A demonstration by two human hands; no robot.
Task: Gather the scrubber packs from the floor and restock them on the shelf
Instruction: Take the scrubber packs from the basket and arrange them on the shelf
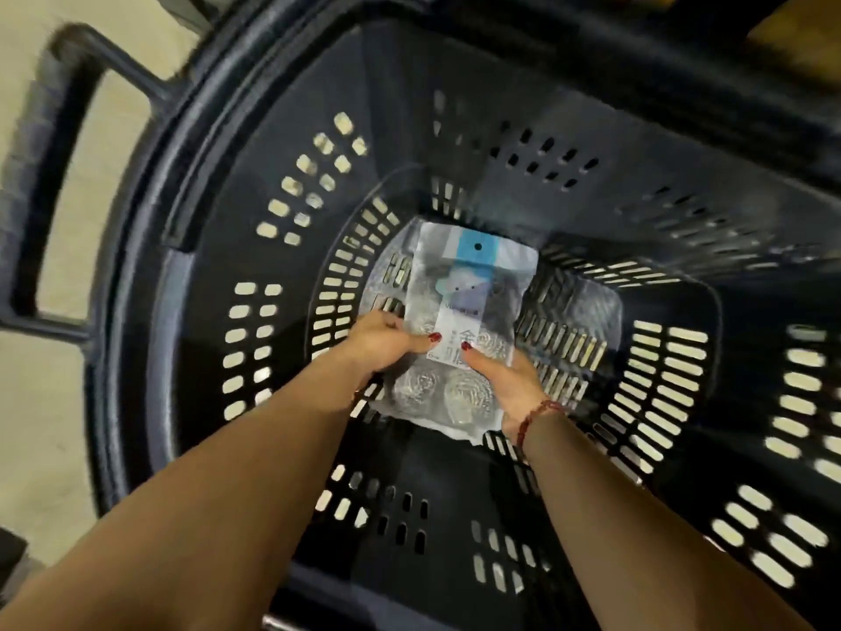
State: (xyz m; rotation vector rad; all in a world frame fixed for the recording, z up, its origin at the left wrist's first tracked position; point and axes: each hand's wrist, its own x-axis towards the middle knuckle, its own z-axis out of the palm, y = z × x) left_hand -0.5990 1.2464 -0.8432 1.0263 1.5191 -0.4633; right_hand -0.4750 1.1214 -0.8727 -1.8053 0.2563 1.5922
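Note:
A clear scrubber pack (464,321) with steel-wool balls, a white label and a blue hang tab lies at the bottom of a deep dark plastic basket (255,248). My left hand (387,343) grips its left edge, thumb on top of the label. My right hand (505,380) holds the right lower edge, thumb pressed on the label too. Both forearms reach down into the basket. Another clear pack (591,302) seems to lie beneath, off to the right, partly hidden.
The basket's slotted walls rise all around my hands. Its handle (59,175) sticks out at the upper left over a pale floor (41,448). A dark edge and something brown (796,34) show at the top right.

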